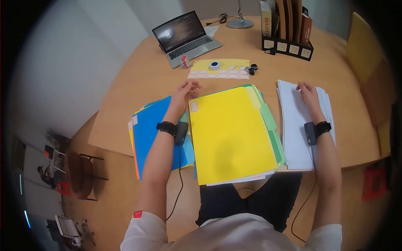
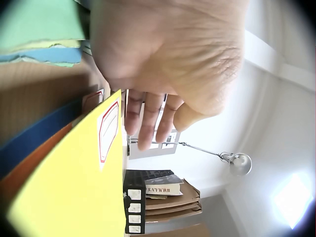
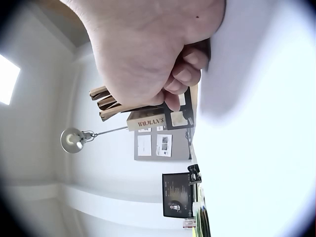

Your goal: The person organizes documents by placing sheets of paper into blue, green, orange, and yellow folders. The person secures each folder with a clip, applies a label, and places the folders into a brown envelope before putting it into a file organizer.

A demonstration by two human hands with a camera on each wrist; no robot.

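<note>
A stack of file folders with a yellow folder (image 1: 234,134) on top lies in the middle, a red-bordered label (image 2: 107,131) at its upper left corner. Left of it is a second stack, topped by a blue folder (image 1: 151,131). My left hand (image 1: 183,95) hovers by the gap between both stacks, its fingers loosely extended and holding nothing in the left wrist view. On the right lies a pile of white paper sheets (image 1: 295,134). My right hand (image 1: 309,96) is at the pile's upper part, fingers loosely curled around nothing.
Behind the folders, a yellow sheet (image 1: 203,63) and label stickers (image 1: 217,75) lie with a white tape roll (image 1: 214,65) and black scissors (image 1: 252,69). Further back stand a laptop (image 1: 184,39), a lamp base (image 1: 240,23) and a black book rack (image 1: 288,47). Cables trail from both wrists.
</note>
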